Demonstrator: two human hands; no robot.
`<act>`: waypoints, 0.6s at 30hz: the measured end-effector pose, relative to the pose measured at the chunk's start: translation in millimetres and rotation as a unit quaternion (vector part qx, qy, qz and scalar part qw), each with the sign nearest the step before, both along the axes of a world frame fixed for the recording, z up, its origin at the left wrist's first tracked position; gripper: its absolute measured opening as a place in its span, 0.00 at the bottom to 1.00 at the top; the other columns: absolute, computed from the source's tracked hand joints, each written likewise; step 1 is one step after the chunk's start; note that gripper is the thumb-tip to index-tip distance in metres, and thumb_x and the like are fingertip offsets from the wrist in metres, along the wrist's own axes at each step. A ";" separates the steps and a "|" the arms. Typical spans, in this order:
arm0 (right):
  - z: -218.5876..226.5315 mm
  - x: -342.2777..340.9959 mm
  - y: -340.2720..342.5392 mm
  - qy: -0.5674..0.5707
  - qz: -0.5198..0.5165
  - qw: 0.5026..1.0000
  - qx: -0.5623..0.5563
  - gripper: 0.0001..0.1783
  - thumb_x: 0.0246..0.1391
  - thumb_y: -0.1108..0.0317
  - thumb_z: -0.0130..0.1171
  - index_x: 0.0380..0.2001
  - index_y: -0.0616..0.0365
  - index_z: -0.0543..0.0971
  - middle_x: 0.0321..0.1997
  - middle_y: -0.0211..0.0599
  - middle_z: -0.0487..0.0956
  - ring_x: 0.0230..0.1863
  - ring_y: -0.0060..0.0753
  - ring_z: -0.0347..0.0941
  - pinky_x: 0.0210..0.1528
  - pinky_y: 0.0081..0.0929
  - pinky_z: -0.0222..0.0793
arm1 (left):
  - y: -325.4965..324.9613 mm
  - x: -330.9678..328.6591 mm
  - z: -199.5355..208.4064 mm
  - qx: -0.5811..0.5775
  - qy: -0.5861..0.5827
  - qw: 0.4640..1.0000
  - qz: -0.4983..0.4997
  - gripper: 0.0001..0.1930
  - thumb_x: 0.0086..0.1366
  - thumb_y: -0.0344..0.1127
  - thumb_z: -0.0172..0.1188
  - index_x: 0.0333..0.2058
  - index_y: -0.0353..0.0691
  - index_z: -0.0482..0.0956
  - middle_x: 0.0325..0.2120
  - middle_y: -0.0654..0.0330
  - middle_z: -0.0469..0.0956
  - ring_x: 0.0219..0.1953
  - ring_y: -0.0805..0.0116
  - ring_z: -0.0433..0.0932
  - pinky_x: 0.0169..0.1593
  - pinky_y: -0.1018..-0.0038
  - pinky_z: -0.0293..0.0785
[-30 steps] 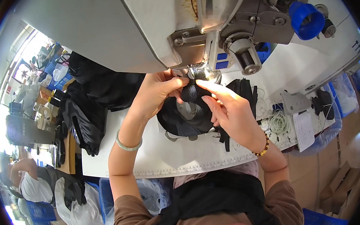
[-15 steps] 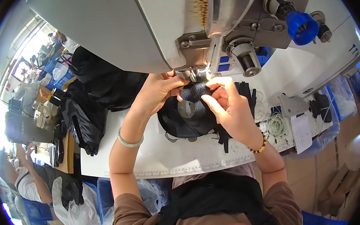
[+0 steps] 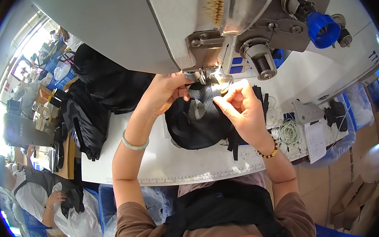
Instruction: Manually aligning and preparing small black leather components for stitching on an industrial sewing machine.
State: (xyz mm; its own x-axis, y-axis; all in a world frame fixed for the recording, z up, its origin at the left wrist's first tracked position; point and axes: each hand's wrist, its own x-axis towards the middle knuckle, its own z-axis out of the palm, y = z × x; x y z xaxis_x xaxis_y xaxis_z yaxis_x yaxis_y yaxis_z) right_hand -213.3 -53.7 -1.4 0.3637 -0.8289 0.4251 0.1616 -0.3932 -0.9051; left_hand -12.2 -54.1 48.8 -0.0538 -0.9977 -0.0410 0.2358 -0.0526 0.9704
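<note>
A black fabric piece (image 3: 201, 135) with a rounded lower edge lies on the white sewing table under the needle area of a sewing machine (image 3: 207, 51). A grey oval (image 3: 197, 109) shows in its middle; whether it is a hole or a patch I cannot tell. My left hand (image 3: 168, 94) is closed at the fabric's upper left edge, close to the presser foot (image 3: 205, 77), its fingertips partly hidden by the machine. On the other side, my right hand (image 3: 243, 108) pinches the fabric's right edge between thumb and forefinger. The machine's lamp lights the spot between both hands.
Black garments (image 3: 108, 81) are heaped on the left. Black straps hang beside the fabric on the right, near a coil of pale cord (image 3: 289, 131) and a paper sheet (image 3: 316, 142). A ruler strip (image 3: 193, 179) runs along the table's front edge. A co-worker (image 3: 37, 191) sits at far left.
My right thumb and forefinger have come together, slightly lower on the fabric. The fabric's lower edge has spread out flatter. My left hand stays by the presser foot. The co-worker's arm has come down.
</note>
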 end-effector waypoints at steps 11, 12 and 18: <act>11.8 -9.5 4.0 0.049 0.057 0.997 0.003 0.13 0.52 0.77 0.58 0.30 0.56 0.62 0.24 0.21 0.67 0.24 0.05 0.61 0.26 0.07 0.58 | 2.5 6.2 -4.5 0.014 -0.029 0.999 -0.041 0.04 0.57 0.25 0.58 0.29 0.29 0.76 0.21 0.63 0.73 0.17 0.78 0.71 0.21 0.81 0.72; 12.5 -9.4 4.3 0.048 0.047 0.998 0.003 0.13 0.52 0.76 0.58 0.30 0.56 0.62 0.24 0.21 0.68 0.24 0.05 0.61 0.26 0.07 0.58 | 1.8 5.8 -4.8 0.011 -0.021 0.999 -0.034 0.04 0.57 0.25 0.58 0.30 0.29 0.76 0.21 0.62 0.73 0.17 0.77 0.71 0.21 0.81 0.72; 2.4 -7.4 -2.4 0.001 -0.029 0.997 -0.068 0.11 0.52 0.71 0.59 0.31 0.62 0.67 0.20 0.26 0.69 0.17 0.10 0.57 0.19 0.13 0.55 | 1.7 1.4 -6.7 -0.007 0.000 1.000 -0.020 0.04 0.59 0.26 0.57 0.29 0.31 0.76 0.21 0.61 0.75 0.17 0.77 0.72 0.20 0.82 0.69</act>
State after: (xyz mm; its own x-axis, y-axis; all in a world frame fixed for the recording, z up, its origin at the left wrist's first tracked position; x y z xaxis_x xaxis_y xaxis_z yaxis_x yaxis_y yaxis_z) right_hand -220.7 -56.0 1.0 0.3186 -0.7826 0.5348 0.1329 -0.5218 -0.8427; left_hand -10.8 -52.4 42.1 -0.0935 -0.9952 -0.0274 0.2344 -0.0487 0.9709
